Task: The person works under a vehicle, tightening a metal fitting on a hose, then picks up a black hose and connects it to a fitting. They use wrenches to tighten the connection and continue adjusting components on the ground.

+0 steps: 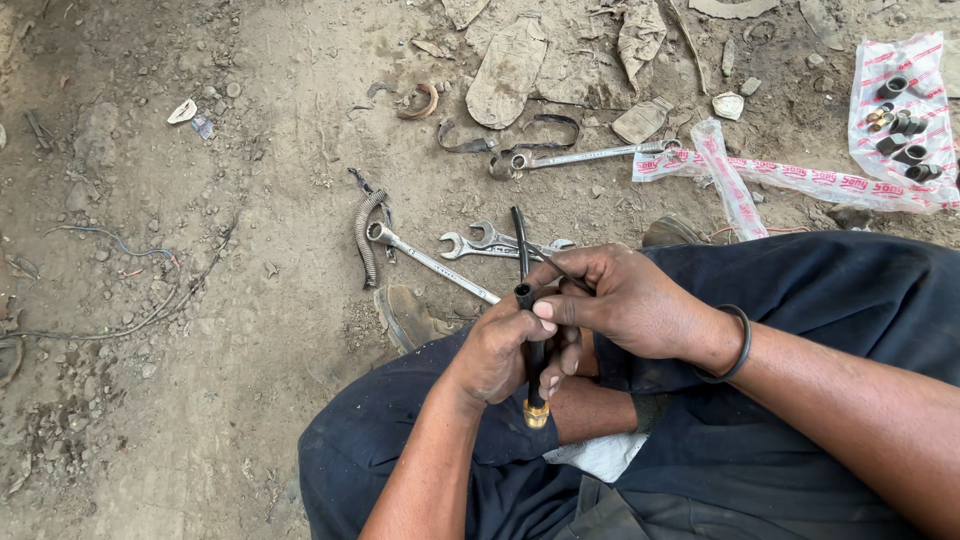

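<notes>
Left hand point(497, 352) grips a black hose point(527, 312) with brass fitting point(536, 413), right hand point(620, 300) pinching its top end; beyond, a plastic bag point(900, 110) carries small metal fittings point(900, 130).

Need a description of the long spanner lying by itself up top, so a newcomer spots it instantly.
Start at the red-and-white printed plastic bag in the upper right corner of the dirt ground. Left of its trailing strip lies a long silver ring-ended spanner, nearly horizontal. Unlike the crossed spanners nearer the hands, it lies alone, beside a black strap loop.

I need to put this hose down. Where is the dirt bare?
Freest: the ground upper left, between the white scrap and the coiled spring. Crowded: the spanners ahead of both hands, and the plastic bag of fittings upper right.
</notes>
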